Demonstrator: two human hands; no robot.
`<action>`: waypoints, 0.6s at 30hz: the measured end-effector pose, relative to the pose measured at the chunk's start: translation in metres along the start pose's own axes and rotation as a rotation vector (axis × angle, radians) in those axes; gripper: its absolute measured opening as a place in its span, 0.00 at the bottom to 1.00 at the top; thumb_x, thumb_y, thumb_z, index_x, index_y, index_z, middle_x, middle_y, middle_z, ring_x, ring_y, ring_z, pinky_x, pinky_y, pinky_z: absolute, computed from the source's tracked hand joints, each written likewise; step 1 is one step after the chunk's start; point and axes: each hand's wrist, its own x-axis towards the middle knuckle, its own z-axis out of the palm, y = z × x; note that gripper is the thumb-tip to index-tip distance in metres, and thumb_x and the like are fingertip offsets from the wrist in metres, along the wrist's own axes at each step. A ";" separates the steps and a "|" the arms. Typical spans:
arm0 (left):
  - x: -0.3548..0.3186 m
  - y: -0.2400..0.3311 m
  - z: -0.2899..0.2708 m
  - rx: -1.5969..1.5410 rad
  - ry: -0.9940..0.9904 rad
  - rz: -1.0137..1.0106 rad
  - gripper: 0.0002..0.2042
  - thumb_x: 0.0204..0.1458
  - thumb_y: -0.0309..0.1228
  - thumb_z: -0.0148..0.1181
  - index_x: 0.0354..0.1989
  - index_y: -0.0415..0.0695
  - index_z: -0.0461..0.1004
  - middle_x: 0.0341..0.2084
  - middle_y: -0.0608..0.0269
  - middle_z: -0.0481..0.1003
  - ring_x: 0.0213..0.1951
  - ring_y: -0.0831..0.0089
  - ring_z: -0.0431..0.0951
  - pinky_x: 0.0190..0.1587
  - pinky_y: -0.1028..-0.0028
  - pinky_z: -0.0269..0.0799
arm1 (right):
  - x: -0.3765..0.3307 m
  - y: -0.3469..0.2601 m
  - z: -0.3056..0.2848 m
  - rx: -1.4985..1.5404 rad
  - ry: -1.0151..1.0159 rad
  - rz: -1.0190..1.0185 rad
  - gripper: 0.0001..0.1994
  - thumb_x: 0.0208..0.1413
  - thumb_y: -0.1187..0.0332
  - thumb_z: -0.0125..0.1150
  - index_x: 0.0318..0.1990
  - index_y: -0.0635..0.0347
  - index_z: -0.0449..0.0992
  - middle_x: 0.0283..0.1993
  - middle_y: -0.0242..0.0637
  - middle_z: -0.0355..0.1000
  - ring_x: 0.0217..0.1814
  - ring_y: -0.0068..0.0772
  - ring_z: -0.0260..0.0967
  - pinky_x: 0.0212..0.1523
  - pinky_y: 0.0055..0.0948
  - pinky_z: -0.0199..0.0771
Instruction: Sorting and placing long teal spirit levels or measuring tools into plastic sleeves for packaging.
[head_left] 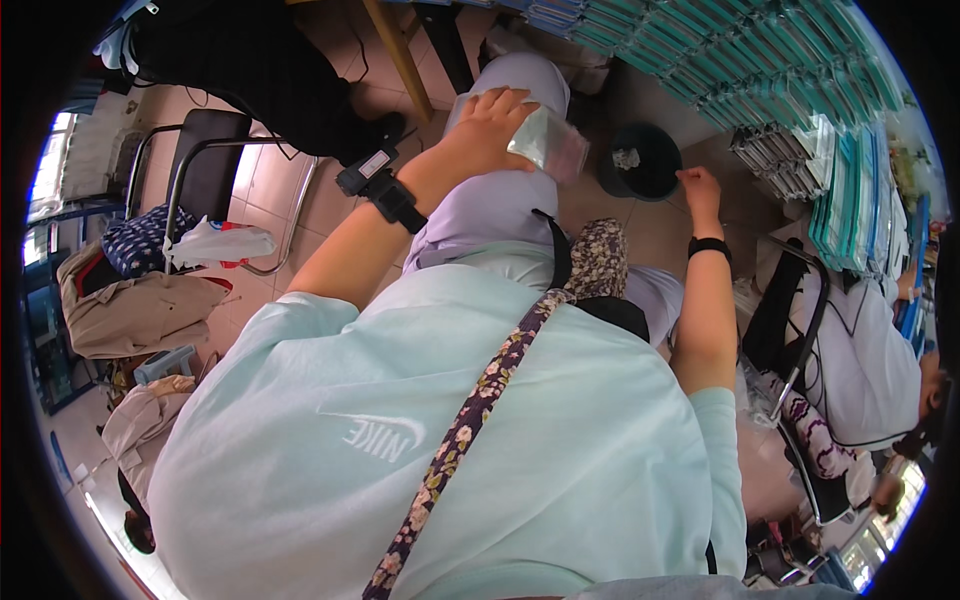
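One clear, glossy packet (pixel 552 145), boxy and pinkish at its far end, lies at the wearer's raised leg, on pale lilac trousers (pixel 495 210). The left hand (pixel 488 130) is laid beside and partly over it, back up, fingers fanned and thumb set apart; whether it grips the packet or only steadies it, I can't tell from here. That forearm slants up and inward, a chunky black device (pixel 385 190) strapped at the wrist.

The right hand (pixel 700 188) hangs just beside one round, dark bin (pixel 655 180), arm reaching forward, fingertips drawn together; I can't make out anything between them. One slim black band (pixel 708 246) circles that wrist. Inside the bin sits a crumpled whitish scrap (pixel 626 158).

One floral cloth strap (pixel 470 430) crosses the soft mint shirt (pixel 300 420). Smooth tiles (pixel 290 200) cover the floor. Beyond, teal flat pieces (pixel 740 60) in shiny wrapping are stacked, too many to count. Over to the left stands one metal-framed chair (pixel 210 130).
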 end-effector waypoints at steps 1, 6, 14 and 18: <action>0.000 0.001 0.003 0.025 0.027 -0.005 0.43 0.35 0.49 0.71 0.62 0.50 0.59 0.62 0.59 0.57 0.65 0.53 0.53 0.63 0.50 0.49 | 0.005 0.004 0.002 -0.002 -0.002 -0.001 0.13 0.45 0.62 0.69 0.30 0.62 0.78 0.29 0.44 0.76 0.34 0.44 0.75 0.37 0.35 0.73; 0.004 0.003 0.010 0.035 0.093 -0.012 0.41 0.37 0.51 0.69 0.62 0.51 0.60 0.61 0.60 0.58 0.64 0.55 0.54 0.62 0.48 0.49 | 0.029 0.013 0.009 -0.126 -0.008 0.114 0.16 0.46 0.58 0.68 0.36 0.60 0.77 0.35 0.45 0.77 0.40 0.46 0.75 0.42 0.39 0.73; 0.010 0.005 0.015 0.016 0.068 -0.055 0.41 0.36 0.50 0.70 0.61 0.52 0.60 0.61 0.61 0.57 0.64 0.54 0.54 0.62 0.47 0.48 | 0.051 0.006 0.021 -0.075 -0.142 0.137 0.17 0.49 0.56 0.64 0.42 0.58 0.78 0.41 0.43 0.77 0.45 0.44 0.74 0.45 0.37 0.72; 0.017 0.005 0.017 0.007 0.089 -0.042 0.41 0.36 0.50 0.70 0.61 0.53 0.60 0.61 0.61 0.58 0.64 0.54 0.54 0.61 0.47 0.49 | 0.058 0.018 0.032 -0.001 -0.140 0.088 0.19 0.51 0.54 0.62 0.44 0.57 0.77 0.44 0.43 0.76 0.46 0.45 0.73 0.48 0.36 0.69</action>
